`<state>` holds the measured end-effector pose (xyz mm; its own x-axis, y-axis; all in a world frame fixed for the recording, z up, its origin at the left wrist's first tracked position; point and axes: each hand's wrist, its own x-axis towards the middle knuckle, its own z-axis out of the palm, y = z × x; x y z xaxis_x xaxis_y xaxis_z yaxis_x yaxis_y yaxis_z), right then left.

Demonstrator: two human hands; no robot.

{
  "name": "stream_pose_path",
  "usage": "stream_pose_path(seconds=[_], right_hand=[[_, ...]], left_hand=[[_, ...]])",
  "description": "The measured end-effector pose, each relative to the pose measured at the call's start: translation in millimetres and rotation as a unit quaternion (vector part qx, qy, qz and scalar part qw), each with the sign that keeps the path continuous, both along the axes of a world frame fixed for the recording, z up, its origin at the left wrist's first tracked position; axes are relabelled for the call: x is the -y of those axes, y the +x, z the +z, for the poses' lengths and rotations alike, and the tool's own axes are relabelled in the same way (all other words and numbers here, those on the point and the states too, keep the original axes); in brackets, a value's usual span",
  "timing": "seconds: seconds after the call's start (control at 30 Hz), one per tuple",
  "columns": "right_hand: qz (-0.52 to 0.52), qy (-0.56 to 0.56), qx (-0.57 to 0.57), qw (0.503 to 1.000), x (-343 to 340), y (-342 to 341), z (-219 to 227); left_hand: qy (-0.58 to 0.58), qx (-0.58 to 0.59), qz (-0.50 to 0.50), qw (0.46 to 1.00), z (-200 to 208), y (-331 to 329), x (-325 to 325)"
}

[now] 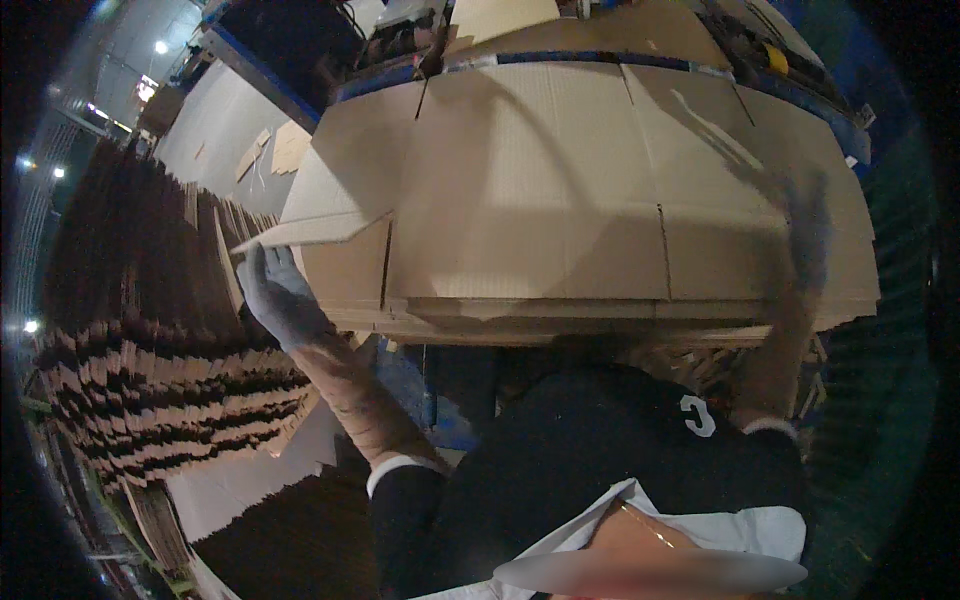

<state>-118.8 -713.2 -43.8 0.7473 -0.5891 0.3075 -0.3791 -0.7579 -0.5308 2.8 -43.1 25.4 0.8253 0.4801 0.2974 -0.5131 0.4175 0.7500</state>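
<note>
A flat, slotted cardboard box blank [530,180] lies in front of me on a stack of similar sheets [560,330]. At its left end a flap [320,230] is bent upward, and my left hand [280,290], in a grey glove, grips the flap's outer edge with closed fingers. My right hand [808,225] is over the right end of the blank, so smeared by motion that its fingers cannot be made out. Beside it, a narrow pale cardboard edge [715,130] stands up at a slant from the blank's right part.
Tall piles of cardboard sheets [170,390] stand on my left. Beyond the blank runs a blue machine frame [390,78] with more cardboard [600,32] on it. Loose cardboard scraps [255,155] lie on the grey floor at the far left. Another dark stack [290,540] is at the lower left.
</note>
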Motion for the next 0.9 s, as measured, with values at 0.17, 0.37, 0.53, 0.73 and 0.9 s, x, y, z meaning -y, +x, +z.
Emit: stream_pose_path(seconds=[0.17,0.37,0.53,0.73,0.9], right_hand=[[-0.523,-0.116,-0.192,0.822,87,-143,-66],[-0.264,-0.065,0.035,0.962,136,-146,-113],[-0.22,-0.026,0.193,0.956,81,-118,-46],[-0.482,-0.131,-0.057,0.864,19,-107,4],[-0.305,0.111,0.439,0.838,32,-116,-17]], left_hand=[[-0.163,-0.112,-0.075,0.977,-2,51,-53],[0.023,-0.236,-0.189,0.953,-33,81,-98],[0.009,-0.253,-0.26,0.932,-48,78,-106],[0.183,-0.075,-0.305,0.931,31,128,-145],[0.551,-0.054,-0.074,0.83,59,146,-147]])
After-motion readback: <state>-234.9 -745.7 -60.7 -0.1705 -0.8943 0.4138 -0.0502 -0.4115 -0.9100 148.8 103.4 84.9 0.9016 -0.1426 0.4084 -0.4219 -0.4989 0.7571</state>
